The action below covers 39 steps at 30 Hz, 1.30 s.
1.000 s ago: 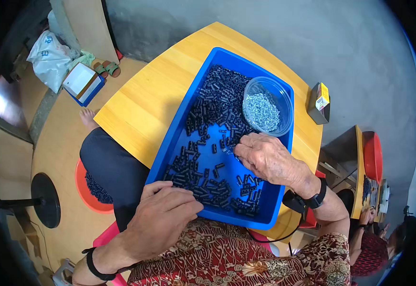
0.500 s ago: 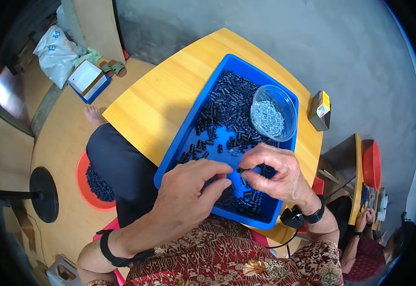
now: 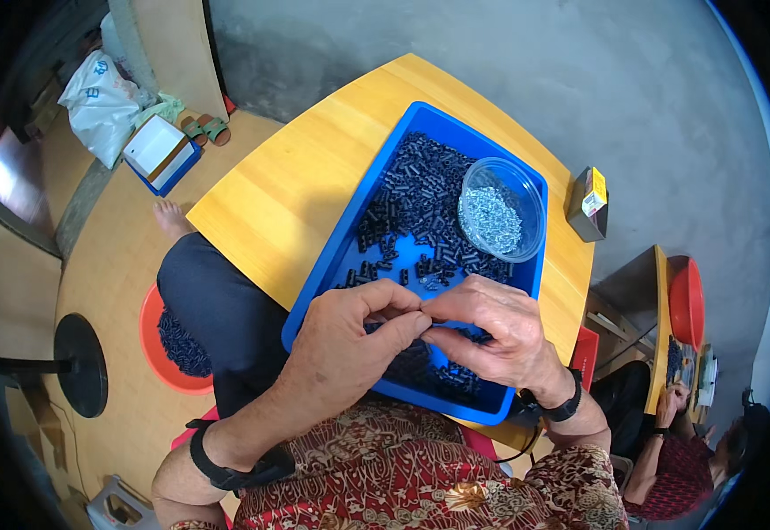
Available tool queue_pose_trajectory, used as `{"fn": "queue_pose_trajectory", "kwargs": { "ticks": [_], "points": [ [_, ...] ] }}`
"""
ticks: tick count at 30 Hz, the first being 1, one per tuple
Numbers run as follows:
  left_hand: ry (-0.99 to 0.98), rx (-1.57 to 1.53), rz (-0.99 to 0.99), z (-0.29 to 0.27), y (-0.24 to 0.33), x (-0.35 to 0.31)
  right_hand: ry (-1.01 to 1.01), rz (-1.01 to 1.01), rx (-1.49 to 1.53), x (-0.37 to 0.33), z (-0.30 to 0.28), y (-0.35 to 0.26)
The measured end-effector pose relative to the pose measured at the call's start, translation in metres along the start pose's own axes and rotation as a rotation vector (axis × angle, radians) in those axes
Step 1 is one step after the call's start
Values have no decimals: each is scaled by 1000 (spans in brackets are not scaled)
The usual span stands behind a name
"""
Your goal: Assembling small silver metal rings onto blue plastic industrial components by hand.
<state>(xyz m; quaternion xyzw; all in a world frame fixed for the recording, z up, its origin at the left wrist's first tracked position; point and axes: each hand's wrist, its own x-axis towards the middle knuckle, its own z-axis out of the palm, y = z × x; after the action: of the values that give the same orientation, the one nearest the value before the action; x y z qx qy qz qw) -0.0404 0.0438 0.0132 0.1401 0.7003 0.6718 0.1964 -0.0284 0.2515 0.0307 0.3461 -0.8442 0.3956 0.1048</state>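
Currently, your left hand (image 3: 336,340) and right hand (image 3: 502,334) meet at the fingertips over the blue tray (image 3: 350,220), each thumb and forefinger nearly together; whether a piece is pinched there (the tips hide it) cannot be told. Loose black pieces (image 3: 416,185) lie in your tray; a clear tub (image 3: 524,193) of silvery bits (image 3: 489,219) stands among them, far right.

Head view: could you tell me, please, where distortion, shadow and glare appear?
Head view: the table's edges bow, probably from the lens, and corners go black; head view: soft shadow on the table, left of the tray; head view: whitish glare, far left.
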Motion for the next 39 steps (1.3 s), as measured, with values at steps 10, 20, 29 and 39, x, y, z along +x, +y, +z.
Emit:
{"fn": "queue_pose_trajectory", "kwargs": {
  "ticks": [10, 20, 29, 39],
  "points": [
    [-122, -176, -86, 1, -5, 8, 31, -118, -124, 4, -5, 3],
    [-13, -352, -90, 1, -1, 6, 15, 154, -157, -3, -40, 8],
    [108, -134, 34, -2, 1, -1, -147, 193, -308, -25, -51, 31],
    [206, 166, 275, -1, -5, -9, -373, 287, -516, -25, -42, 33]
  ]
}}
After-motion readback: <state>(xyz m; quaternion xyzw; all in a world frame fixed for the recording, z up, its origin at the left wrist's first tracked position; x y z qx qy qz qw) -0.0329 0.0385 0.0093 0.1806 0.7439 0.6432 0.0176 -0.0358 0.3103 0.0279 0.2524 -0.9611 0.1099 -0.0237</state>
